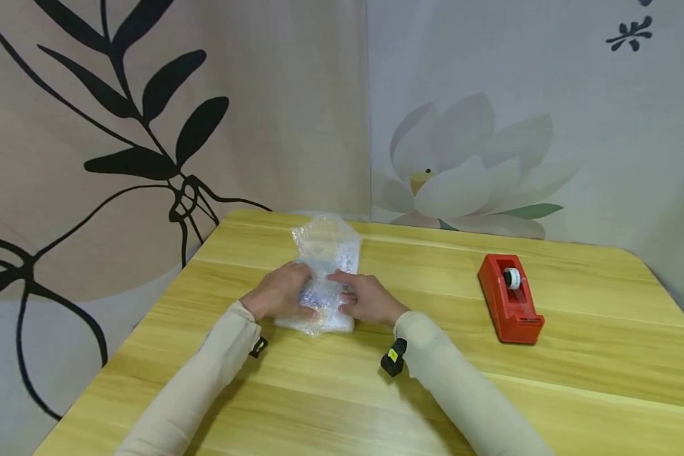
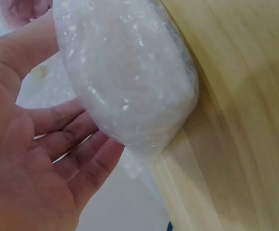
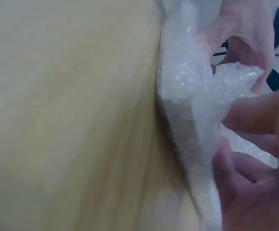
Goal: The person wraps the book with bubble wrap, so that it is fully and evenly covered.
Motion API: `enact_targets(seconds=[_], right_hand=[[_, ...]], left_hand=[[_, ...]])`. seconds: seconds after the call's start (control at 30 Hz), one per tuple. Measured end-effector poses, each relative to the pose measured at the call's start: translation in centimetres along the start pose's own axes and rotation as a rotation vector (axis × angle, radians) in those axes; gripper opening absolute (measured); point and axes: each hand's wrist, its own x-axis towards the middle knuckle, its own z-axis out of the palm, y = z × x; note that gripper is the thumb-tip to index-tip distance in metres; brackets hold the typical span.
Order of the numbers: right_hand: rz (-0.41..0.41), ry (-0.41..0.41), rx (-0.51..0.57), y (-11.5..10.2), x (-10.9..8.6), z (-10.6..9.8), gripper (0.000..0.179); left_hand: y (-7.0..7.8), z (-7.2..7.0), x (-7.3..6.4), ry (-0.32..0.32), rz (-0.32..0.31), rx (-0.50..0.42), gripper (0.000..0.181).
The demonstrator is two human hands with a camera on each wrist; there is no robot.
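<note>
A clear sheet of bubble wrap (image 1: 325,234) lies round a flat, pale item at the far middle of the table; the item shows only as white and bluish patches through the plastic. From the left side my left hand (image 1: 282,291) holds the wrap, and in the left wrist view its thumb and fingertips vanish behind the bulging plastic (image 2: 129,82). On the other side is my right hand (image 1: 370,297), its index finger reaching over the top. In the right wrist view, the right thumb and fingers pinch at the folded plastic edge (image 3: 187,115).
A red tape dispenser (image 1: 510,301) with a small roll of tape stands on the right of the wooden table (image 1: 593,329). Behind the table's far edge hangs a printed curtain (image 1: 296,114) with leaves and a lotus. Each wrist carries a small black camera (image 1: 394,356).
</note>
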Motion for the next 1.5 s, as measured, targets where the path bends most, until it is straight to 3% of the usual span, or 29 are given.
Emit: enact_targets(seconds=[0.1, 0.2, 0.3, 0.4, 0.57, 0.7, 0.8, 0.9, 1.07, 1.3, 1.5], right_hand=[[-0.021, -0.036, -0.121, -0.6, 0.0, -0.4, 0.059], [-0.008, -0.075, -0.169, -1.0, 0.0, -0.6, 0.058], [0.008, -0.112, -0.241, -1.5, 0.2, -0.5, 0.06], [0.025, -0.15, -0.297, -2.0, 0.5, -0.5, 0.062], [0.048, -0.189, -0.341, -2.6, 1.0, -0.5, 0.064], [0.067, -0.199, -0.366, -2.8, 1.1, -0.6, 0.063], [0.063, -0.198, -0.374, -2.9, 1.1, -0.6, 0.063], [0.064, -0.21, -0.378, -2.8, 1.1, -0.6, 0.061], [0.061, -0.238, -0.407, -2.5, 1.0, -0.5, 0.059], [0.021, -0.238, -0.415, -1.9, 0.9, -0.7, 0.058], [0.031, -0.204, -0.168, -0.6, 0.4, -1.5, 0.052]], left_hand=[[0.1, 0.0, 0.1, 0.016, -0.028, -0.043, 0.06], [0.4, 0.0, 0.2, 0.02, -0.062, -0.022, 0.056], [0.6, 0.0, 0.1, 0.033, -0.06, 0.002, 0.054], [0.7, 0.0, -0.1, 0.046, -0.047, -0.031, 0.055], [0.5, -0.1, -0.5, 0.093, -0.057, -0.061, 0.077], [0.2, 0.0, -0.6, 0.133, -0.008, 0.027, 0.094], [0.0, 0.0, -0.5, 0.101, 0.035, 0.065, 0.093], [-0.4, -0.2, -0.3, 0.006, 0.063, 0.015, 0.095], [-1.1, -0.2, 0.1, -0.138, 0.028, -0.046, 0.105], [-1.1, -0.5, 0.6, -0.147, 0.006, 0.095, 0.107], [-0.9, -0.7, 0.6, -0.16, -0.028, 0.079, 0.107]])
